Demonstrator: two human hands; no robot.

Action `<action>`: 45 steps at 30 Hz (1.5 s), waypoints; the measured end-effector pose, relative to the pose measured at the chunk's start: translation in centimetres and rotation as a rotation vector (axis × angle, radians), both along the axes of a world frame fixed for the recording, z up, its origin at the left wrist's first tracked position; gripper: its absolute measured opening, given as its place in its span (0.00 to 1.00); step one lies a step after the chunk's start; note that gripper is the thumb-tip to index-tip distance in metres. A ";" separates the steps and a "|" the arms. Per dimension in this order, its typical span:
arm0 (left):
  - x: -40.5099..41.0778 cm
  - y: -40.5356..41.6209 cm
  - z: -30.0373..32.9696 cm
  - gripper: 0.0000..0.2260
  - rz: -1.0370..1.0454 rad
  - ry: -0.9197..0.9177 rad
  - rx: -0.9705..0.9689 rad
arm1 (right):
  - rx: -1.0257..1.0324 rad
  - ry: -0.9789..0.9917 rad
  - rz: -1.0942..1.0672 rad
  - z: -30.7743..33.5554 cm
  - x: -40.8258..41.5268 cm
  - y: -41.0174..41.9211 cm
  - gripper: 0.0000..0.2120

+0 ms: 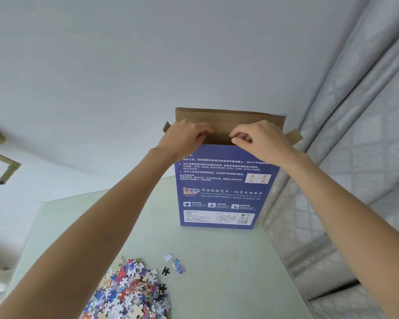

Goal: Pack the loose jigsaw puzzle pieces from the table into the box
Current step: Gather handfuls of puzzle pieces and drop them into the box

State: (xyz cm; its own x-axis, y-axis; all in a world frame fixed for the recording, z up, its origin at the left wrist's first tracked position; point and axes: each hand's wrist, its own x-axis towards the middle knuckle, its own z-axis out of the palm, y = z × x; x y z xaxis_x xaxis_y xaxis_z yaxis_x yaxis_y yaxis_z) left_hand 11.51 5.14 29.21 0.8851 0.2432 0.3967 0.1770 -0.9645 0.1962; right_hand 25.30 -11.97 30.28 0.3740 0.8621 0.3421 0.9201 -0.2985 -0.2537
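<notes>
The puzzle pieces [127, 293] lie heaped at the near edge of the counter [217, 261], a few strays [174, 264] just beside the heap — none in hand. The blue box [224, 192] stands upright at the counter's far side, well apart from the heap, its brown top flap [228, 117] raised. Both hands are at its open mouth: the left hand [182, 139] with its grip curled over the front rim, the right hand [260, 140] pinching that rim. A grey curtain [355, 134] hangs close on the right.
</notes>
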 end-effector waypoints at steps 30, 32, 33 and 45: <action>-32.3 -4.9 -28.1 0.37 0.769 0.633 -0.538 | -0.664 0.366 0.080 -29.2 -24.2 0.8 0.40; -34.0 -4.9 -29.7 0.44 0.820 0.683 -0.649 | -0.721 0.401 0.028 -30.9 -26.2 1.7 0.45; -34.4 -5.1 -30.2 0.48 0.829 0.697 -0.667 | -0.737 0.410 0.020 -31.4 -27.1 2.2 0.46; -32.0 -7.2 -31.6 0.51 0.649 0.616 -0.666 | -0.716 0.395 0.210 -32.1 -32.1 3.7 0.48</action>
